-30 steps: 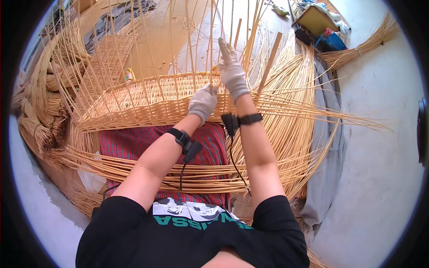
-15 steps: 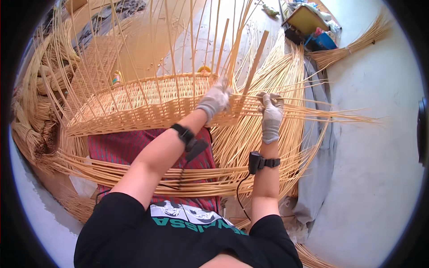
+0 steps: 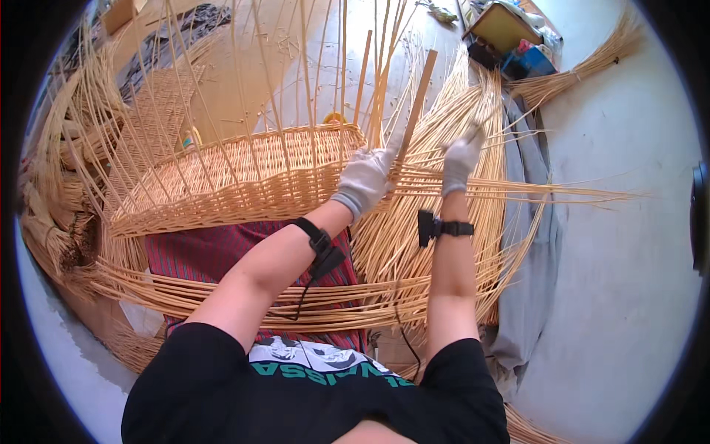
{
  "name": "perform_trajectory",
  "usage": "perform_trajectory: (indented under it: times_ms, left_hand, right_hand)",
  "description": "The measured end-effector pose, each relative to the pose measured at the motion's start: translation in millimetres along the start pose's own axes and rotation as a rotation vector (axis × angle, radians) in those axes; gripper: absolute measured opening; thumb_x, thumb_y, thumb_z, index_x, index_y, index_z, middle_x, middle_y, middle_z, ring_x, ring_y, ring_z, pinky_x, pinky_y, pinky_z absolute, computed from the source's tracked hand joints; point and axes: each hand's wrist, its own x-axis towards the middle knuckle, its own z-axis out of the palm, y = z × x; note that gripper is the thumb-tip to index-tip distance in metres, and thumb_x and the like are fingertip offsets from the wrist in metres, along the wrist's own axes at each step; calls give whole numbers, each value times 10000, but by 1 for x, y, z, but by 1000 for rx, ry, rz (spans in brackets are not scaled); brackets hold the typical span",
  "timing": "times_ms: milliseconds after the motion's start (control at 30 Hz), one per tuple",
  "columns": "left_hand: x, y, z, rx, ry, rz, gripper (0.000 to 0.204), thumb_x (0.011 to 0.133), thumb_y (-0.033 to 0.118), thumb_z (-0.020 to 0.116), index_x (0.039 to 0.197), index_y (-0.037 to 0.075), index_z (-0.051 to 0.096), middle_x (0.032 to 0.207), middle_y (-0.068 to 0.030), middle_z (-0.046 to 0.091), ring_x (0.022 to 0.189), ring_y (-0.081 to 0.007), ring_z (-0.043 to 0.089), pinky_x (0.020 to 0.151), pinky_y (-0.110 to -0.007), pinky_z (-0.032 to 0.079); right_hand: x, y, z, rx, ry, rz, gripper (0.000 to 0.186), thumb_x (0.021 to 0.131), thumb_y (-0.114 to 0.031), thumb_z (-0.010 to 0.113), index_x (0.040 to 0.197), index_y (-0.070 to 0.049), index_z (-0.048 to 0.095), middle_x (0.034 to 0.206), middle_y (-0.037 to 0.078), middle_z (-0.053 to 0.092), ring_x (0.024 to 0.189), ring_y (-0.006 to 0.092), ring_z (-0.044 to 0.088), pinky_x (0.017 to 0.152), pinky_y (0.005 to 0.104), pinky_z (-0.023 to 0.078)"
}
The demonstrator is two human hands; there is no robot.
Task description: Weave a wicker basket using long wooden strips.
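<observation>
A pale woven wicker basket [image 3: 259, 159], with many upright rods, lies across a red striped cloth [image 3: 192, 251]. At its right end, beside an upright flat wooden stick [image 3: 418, 96], my gloved left hand [image 3: 364, 177] is closed on the woven edge. My gloved right hand [image 3: 462, 152] is raised just right of the stick, over long loose rods [image 3: 518, 189] that trail from the basket; its fingers are smeared, so what they hold is unclear. A band of rods [image 3: 296, 296] curves across the cloth below both forearms.
Heaped willow bundles [image 3: 66, 185] crowd the left side. A woven panel [image 3: 155, 103] is behind the basket. A loose fan of willow [image 3: 444, 229] lies under my right arm. At the upper right are a blue bin [image 3: 532, 63], another bundle [image 3: 592, 74] and grey fabric [image 3: 529, 296].
Since a second ago my left hand has moved rightward to the basket's end. My right hand left the upright rods, moved right and down to the trailing rods, then lifted again.
</observation>
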Motion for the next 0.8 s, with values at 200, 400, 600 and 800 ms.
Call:
perform_trajectory:
  times_ms: [200,400,600,800]
  left_hand:
    - [-8,-24,12,237,-324,-64,748,934,148,600,1608,195,279,1246,-136,661,1053,-316,655,969,-416,475]
    - [-19,-27,23,20,17,-106,304,987,45,590,1287,76,633,1240,-65,651,1125,-186,651,960,-349,540]
    - [-40,-50,-46,-1244,174,-682,237,1042,198,608,1227,53,635,1067,-65,697,973,-158,693,771,-327,621]
    - [109,-31,-33,-699,-83,-436,735,886,476,762,1354,-38,520,1191,-235,671,1127,-310,667,897,-390,577]
  right_hand:
    - [-70,-30,-21,370,-276,3,406,1051,-82,488,1457,-74,484,792,-2,557,693,81,528,672,261,586]
    - [-123,-37,34,322,-538,59,407,962,-17,662,1365,-55,623,1249,68,694,1095,144,656,971,283,531]
    - [-31,12,1,-342,-767,144,437,906,-381,760,1211,-79,681,986,67,731,906,175,669,836,333,537]
    - [-74,6,28,-830,-382,-164,378,826,-398,793,964,-71,666,857,118,677,846,335,660,792,447,504]
